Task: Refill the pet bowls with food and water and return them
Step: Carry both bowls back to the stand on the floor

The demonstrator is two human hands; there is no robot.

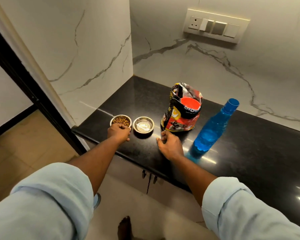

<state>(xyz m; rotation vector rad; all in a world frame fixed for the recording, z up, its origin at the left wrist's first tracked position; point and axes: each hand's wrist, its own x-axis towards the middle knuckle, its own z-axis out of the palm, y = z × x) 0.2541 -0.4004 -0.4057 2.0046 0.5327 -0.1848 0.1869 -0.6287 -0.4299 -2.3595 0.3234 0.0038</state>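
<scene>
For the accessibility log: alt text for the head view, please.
A person's left hand grips the kibble bowl on a black counter, right hand resting near the water bowl. An open food bag and blue bottle stand to the right.

- A single head-worn view looks forward and steeply down from above the person's arms, so both rolled pale-blue sleeves fill the bottom corners.
- It faces a corner of white marble-look wall where the black countertop (142,101) ends; the wide lens bends the wall edges.
- The left hand (119,132) and right hand (170,146) sit mid-frame at arm's reach, near enough to show kibble in the steel bowl (120,120) just beyond the left hand.
- Below the hands, tiled floor and a bare foot show.
- No second view exists to share anything.
</scene>
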